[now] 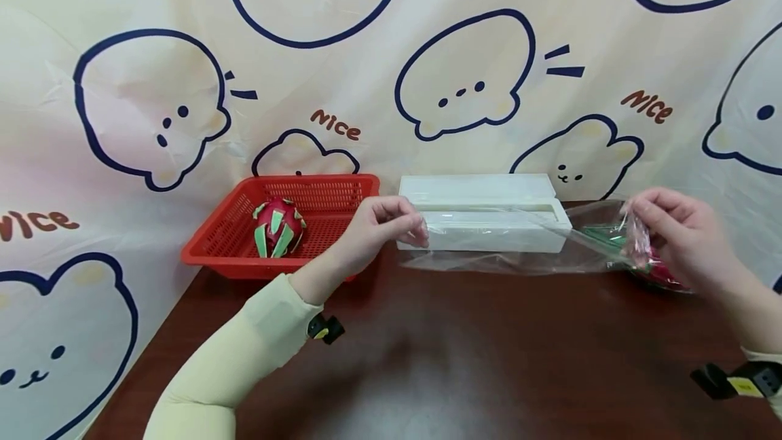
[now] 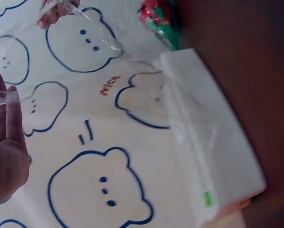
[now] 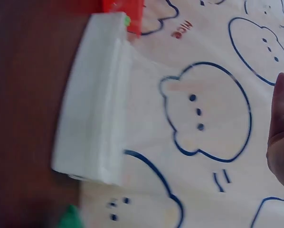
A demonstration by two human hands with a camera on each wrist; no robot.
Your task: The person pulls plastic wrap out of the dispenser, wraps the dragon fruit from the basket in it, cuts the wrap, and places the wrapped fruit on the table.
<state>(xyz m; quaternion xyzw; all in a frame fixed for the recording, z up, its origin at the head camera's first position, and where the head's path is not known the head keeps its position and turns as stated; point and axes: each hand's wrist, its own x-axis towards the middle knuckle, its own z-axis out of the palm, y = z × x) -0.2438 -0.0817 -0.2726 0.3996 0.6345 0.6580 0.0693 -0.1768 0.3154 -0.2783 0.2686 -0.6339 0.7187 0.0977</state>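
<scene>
A sheet of clear plastic wrap stretches between my two hands, in front of a white cling film box whose lid stands up at the back. My left hand pinches one end of the film between thumb and fingers. At the other end, my right hand grips a bunched part of it. Partly hidden behind the right hand and film lies a red and green dragon fruit, also seen as a red-green shape in the left wrist view.
A red plastic basket stands at the back left and holds another dragon fruit. The dark brown table spreads in front. Behind everything hangs a pale cloth with cartoon outlines.
</scene>
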